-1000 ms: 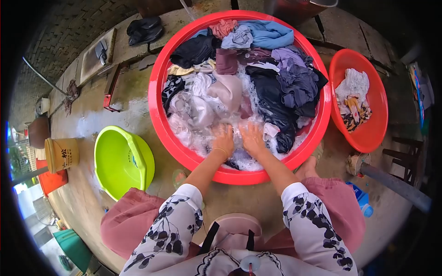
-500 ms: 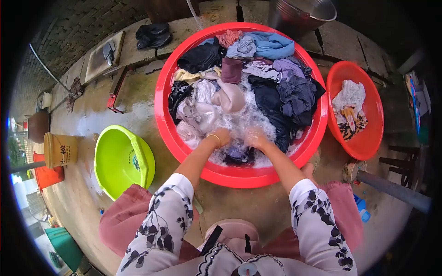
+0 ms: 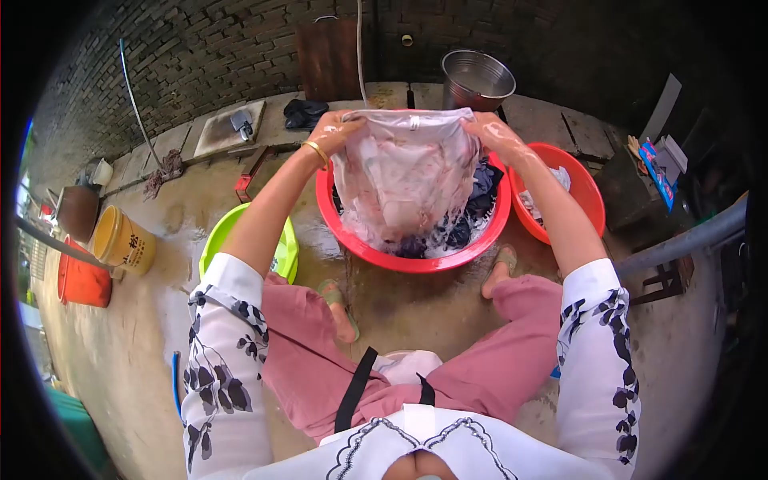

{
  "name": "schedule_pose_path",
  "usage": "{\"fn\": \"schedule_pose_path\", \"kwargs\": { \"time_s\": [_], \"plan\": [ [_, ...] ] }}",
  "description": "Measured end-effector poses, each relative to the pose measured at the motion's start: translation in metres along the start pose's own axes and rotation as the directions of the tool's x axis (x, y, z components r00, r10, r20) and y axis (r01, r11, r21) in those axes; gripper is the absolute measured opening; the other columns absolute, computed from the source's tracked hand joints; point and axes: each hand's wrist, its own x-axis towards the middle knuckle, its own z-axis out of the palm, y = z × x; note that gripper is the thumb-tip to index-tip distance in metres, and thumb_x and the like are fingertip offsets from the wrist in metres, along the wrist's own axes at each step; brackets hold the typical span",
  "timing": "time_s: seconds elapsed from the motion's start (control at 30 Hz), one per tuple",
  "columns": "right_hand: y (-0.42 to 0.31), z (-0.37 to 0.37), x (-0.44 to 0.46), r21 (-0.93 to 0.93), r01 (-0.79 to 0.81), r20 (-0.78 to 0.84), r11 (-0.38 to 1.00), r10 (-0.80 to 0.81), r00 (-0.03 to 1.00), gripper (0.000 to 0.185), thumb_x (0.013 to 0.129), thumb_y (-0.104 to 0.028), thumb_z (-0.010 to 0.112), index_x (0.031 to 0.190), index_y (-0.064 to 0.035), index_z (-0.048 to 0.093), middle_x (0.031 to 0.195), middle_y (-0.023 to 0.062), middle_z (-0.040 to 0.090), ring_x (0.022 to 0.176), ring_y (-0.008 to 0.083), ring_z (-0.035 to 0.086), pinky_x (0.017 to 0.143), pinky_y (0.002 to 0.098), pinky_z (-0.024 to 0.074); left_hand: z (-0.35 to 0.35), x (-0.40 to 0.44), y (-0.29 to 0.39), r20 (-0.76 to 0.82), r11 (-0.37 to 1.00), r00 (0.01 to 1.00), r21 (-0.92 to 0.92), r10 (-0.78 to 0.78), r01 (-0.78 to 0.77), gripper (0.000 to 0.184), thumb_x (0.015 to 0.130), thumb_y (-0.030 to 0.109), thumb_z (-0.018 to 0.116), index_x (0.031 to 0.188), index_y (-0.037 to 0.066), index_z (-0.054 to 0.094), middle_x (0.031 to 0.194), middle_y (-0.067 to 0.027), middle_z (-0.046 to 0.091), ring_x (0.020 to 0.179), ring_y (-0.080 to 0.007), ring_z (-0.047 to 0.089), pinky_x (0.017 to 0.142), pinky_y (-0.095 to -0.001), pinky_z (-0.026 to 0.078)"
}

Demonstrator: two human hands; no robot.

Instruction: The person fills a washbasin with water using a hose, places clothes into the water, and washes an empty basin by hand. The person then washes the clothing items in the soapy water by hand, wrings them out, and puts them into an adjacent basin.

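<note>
A wet pale pink garment (image 3: 408,172) hangs stretched out between my two hands, its waistband with a small white label at the top. My left hand (image 3: 332,134) is closed on its upper left corner, a bracelet on the wrist. My right hand (image 3: 492,132) grips the upper right corner, with suds on the skin. Water runs from the lower part of the cloth into the big red tub (image 3: 432,264). Dark clothes (image 3: 482,190) and foam show in the tub around the garment, which hides much of the rest.
Left of the tub stands a lime green basin (image 3: 290,254), partly behind my left arm. A red basin (image 3: 588,200) with laundry is at right. A metal bucket (image 3: 478,78) stands behind; a yellow bucket (image 3: 124,240) and an orange-red bucket (image 3: 84,280) are far left.
Both hands have come up out of the sudsy water and now hold the pale pink garment spread above the tub. The view has tilted up, showing more of the brick wall.
</note>
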Motion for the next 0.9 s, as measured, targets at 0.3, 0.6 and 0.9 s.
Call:
{"fn": "schedule_pose_path", "kwargs": {
  "time_s": [0.3, 0.6, 0.9],
  "plan": [
    [-0.157, -0.061, -0.062, -0.135, 0.366, -0.267, 0.921, -0.390, 0.881, 0.031, 0.088, -0.033, 0.053, 0.102, -0.0067, 0.061, 0.083, -0.0001, 0.062, 0.071, 0.0109, 0.057, 0.063, 0.0316, 0.0476, -0.025, -0.009, 0.174, -0.234, 0.928, 0.904, -0.013, 0.358, -0.371, 0.020, 0.082, 0.020, 0.066, 0.096, 0.005, 0.066, 0.084, 0.0024, 0.064, 0.070, -0.0056, 0.055, 0.065, -0.0230, 0.046],
    [0.029, -0.007, -0.023, -0.123, 0.244, -0.199, 0.962, -0.265, 0.944, 0.028, 0.086, -0.025, 0.053, 0.094, -0.0005, 0.063, 0.078, 0.0066, 0.064, 0.068, 0.0178, 0.055, 0.067, 0.0317, 0.0443, 0.028, -0.002, 0.022, -0.013, 0.949, 0.994, 0.301, 0.105, -0.096, 0.014, 0.080, 0.008, 0.061, 0.092, 0.002, 0.064, 0.075, 0.0016, 0.061, 0.070, -0.0068, 0.052, 0.064, -0.0245, 0.044],
    [0.257, 0.171, 0.014, -0.482, -0.448, -0.039, 0.753, 0.492, 0.870, 0.052, 0.086, -0.035, 0.050, 0.134, -0.0222, 0.037, 0.136, 0.0265, 0.028, 0.120, 0.0466, 0.036, 0.094, 0.0539, 0.0360, 0.149, -0.022, -0.245, 0.088, 0.465, 0.769, 0.837, -0.633, 0.287, 0.061, 0.081, 0.047, 0.053, 0.136, 0.031, 0.032, 0.144, -0.0145, 0.021, 0.126, -0.0432, 0.028, 0.092, -0.0671, 0.028]
  ]
}}
